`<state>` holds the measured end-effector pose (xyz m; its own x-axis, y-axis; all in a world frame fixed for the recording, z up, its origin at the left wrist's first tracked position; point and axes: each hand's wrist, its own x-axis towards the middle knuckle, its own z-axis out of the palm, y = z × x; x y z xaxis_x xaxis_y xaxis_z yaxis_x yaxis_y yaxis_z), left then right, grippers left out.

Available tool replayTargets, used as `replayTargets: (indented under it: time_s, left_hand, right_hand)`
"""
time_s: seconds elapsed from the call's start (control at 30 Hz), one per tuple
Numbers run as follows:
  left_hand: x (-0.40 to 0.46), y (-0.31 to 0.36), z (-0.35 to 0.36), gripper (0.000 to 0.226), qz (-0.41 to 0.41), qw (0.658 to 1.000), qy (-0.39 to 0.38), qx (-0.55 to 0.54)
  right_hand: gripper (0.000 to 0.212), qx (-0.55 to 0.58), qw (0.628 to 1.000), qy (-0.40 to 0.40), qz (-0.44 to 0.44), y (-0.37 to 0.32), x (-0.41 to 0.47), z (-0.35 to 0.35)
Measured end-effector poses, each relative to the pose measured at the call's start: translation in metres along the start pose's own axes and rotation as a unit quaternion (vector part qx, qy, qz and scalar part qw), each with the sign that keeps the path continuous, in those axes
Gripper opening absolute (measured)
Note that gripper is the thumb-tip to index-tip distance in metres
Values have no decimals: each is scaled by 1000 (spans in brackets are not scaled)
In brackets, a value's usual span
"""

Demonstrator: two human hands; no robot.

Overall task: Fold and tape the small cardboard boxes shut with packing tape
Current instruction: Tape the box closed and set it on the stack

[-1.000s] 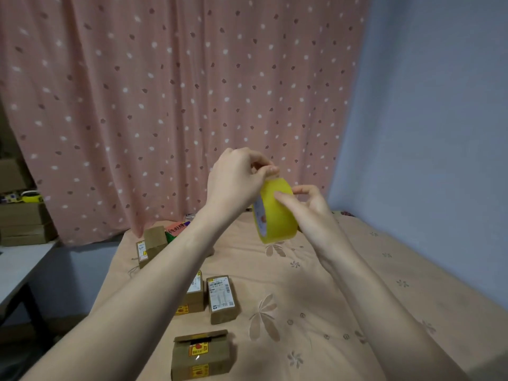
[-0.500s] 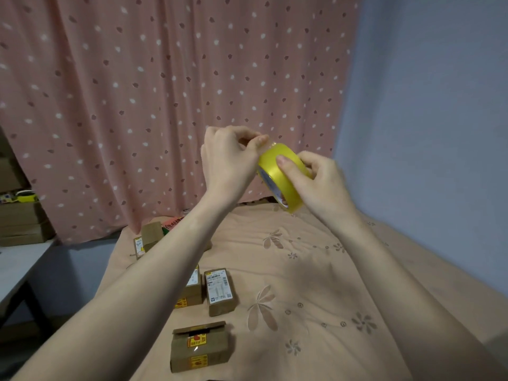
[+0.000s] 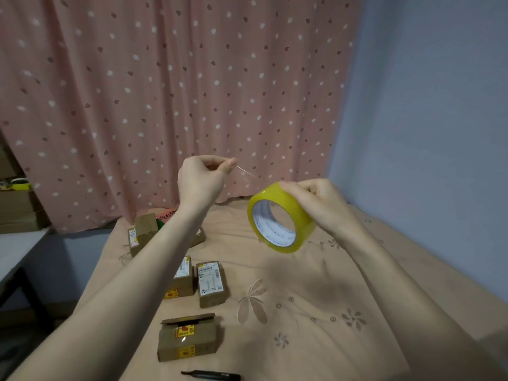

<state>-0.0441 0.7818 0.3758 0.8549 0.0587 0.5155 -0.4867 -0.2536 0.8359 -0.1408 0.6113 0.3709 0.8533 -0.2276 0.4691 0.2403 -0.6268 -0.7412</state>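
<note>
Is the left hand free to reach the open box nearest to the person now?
Probably not yet. The left hand pinches the pulled tape end, and the right hand grips the tape roll. The open box lies uncovered on the bed below the left forearm, so nothing else blocks it.

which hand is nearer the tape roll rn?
Right. The right hand grips the yellow tape roll at its upper edge. The left hand is off to the roll's left and higher, pinching the pulled-out tape end, not touching the roll itself.
</note>
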Motion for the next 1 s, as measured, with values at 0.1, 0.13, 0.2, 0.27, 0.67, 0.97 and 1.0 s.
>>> replayTargets:
  time_s: [0.1,0.13,0.2,0.27,0.67,0.97,1.0]
  left_hand:
    - [-9,-17,0,14,-28,1000,11,6]
    - [-12,-21,0,15,-32,999,20,9]
    - [-20,-29,2,15,-32,998,49,22]
    - [-29,-37,5,14,-36,996,69,30]
    - [-55,-181,-37,15,-224,973,31,43]
    - [-103,-303,-64,46,-329,938,-100,26]
    - [-105,-313,-65,54,-323,939,-114,39]
  right_hand:
    - [47,-39,999,-15,-23,8,0,3]
    - [46,-58,998,-9,-25,13,1,5]
    - [47,-91,996,-2,-10,26,3,13]
    - [47,-120,993,-7,15,40,6,26]
    - [57,-300,946,-125,24,127,-5,147]
    - [55,-323,913,-242,59,187,-34,256]
    - [54,-325,910,-250,61,191,-37,264]
